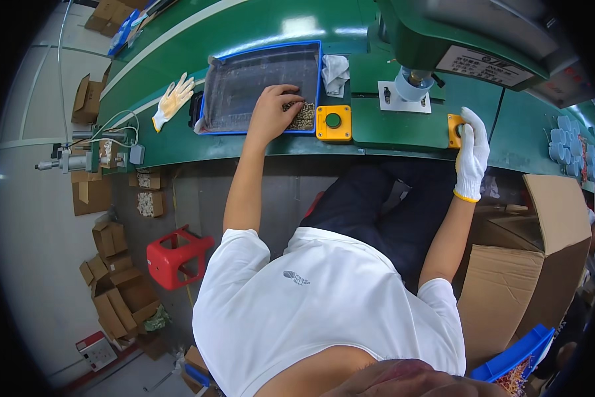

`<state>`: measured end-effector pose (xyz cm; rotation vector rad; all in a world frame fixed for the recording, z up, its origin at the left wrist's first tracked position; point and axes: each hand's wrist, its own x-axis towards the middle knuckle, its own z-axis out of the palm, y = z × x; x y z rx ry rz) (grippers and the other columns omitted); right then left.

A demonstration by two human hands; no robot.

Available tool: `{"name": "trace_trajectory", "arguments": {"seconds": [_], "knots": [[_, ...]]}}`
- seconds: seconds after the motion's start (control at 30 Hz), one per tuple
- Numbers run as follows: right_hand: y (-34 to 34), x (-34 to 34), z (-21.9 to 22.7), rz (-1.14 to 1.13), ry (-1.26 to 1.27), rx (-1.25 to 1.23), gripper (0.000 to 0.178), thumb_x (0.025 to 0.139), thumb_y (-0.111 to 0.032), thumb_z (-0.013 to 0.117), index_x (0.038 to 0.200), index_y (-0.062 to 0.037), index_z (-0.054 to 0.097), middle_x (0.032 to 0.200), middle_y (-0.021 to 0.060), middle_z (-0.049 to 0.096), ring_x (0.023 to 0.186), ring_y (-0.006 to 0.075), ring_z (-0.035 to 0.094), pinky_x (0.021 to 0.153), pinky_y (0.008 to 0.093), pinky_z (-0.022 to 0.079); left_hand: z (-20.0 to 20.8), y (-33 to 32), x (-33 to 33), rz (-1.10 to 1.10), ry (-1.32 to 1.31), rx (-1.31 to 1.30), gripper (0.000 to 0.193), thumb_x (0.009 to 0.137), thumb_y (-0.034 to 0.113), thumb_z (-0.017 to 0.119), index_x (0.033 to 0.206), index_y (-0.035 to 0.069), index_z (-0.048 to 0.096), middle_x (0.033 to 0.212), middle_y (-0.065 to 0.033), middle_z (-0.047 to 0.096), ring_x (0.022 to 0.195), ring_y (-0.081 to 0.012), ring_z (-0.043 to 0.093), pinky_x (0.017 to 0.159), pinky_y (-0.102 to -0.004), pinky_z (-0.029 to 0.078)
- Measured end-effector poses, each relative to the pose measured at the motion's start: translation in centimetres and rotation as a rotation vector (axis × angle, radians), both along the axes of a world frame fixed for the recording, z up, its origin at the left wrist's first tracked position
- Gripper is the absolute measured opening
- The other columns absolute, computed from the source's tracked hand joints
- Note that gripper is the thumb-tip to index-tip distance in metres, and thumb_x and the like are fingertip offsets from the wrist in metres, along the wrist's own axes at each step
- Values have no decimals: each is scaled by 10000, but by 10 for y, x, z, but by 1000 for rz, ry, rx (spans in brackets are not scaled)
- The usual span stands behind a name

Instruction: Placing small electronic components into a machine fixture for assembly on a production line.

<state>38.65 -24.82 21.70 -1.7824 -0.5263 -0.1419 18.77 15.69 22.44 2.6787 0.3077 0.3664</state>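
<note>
My bare left hand (275, 114) is inside a blue-rimmed tray (321, 66) with a dark lining, its fingers curled down at a small pile of brass-coloured metal parts (303, 118) in the near right corner. Whatever is between the fingertips is too small to make out. On my right hand (472, 153) is a white knit glove with a yellow cuff. Its fingers stretch forward over a yellow button box (454, 131), partly covering it, and it holds nothing visible. Between the hands, a second yellow box with a green push button (334, 122) sits beside the tray.
A green press (410, 40) stands ahead, its clear bluish guard (413, 86) above a light plate (390, 102). A white cloth (335, 74) and a loose glove (173, 101) flank the tray. Pale blue cups (562, 142) are at right; an open carton (503, 278) stands beside me, a red stool (178, 258) at left.
</note>
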Motion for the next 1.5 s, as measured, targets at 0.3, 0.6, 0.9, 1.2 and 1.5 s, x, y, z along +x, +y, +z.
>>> {"name": "trace_trajectory", "arguments": {"seconds": [0.3, 0.6, 0.9, 1.2, 1.5], "knots": [[0, 4, -4, -50, -121, -81, 257, 985, -100, 643, 1218, -3, 690, 1255, 149, 695, 1192, 296, 648, 1057, 379, 491, 0, -3, 4, -103, -63, -10, 135, 855, 137, 764, 970, 66, 762, 1244, -118, 693, 1200, -352, 605, 1041, -446, 475], [31, -27, 56, -14, -492, -155, 429, 837, -111, 794, 1231, 9, 674, 1244, 142, 693, 1208, 296, 632, 1033, 372, 499, 3, -3, 8, -43, -62, -74, 106, 862, 86, 745, 947, 34, 709, 1256, -111, 692, 1199, -361, 599, 1037, -444, 464], [85, -19, 96, 30, 8, -100, 684, 731, -225, 896, 1300, 24, 609, 1147, 166, 675, 1084, 316, 680, 960, 406, 549, 4, -7, 13, -86, -51, -76, 94, 891, 29, 699, 967, 15, 645, 1271, -151, 683, 1211, -366, 593, 1053, -431, 453], [85, -13, 101, 78, -300, -216, 547, 758, -182, 846, 1234, -9, 638, 1103, 168, 663, 1008, 323, 678, 901, 388, 565, 3, -8, 10, -71, -33, -13, 66, 908, 32, 676, 959, 17, 637, 1278, -165, 677, 1188, -376, 603, 1049, -434, 448], [94, -36, 85, -72, -167, -243, 415, 798, -179, 816, 1170, -49, 684, 1160, 140, 675, 988, 339, 679, 877, 385, 571, 11, -13, 13, -49, 0, -46, 76, 923, 37, 681, 975, 8, 634, 1284, -160, 676, 1207, -358, 597, 1041, -414, 454]]}}
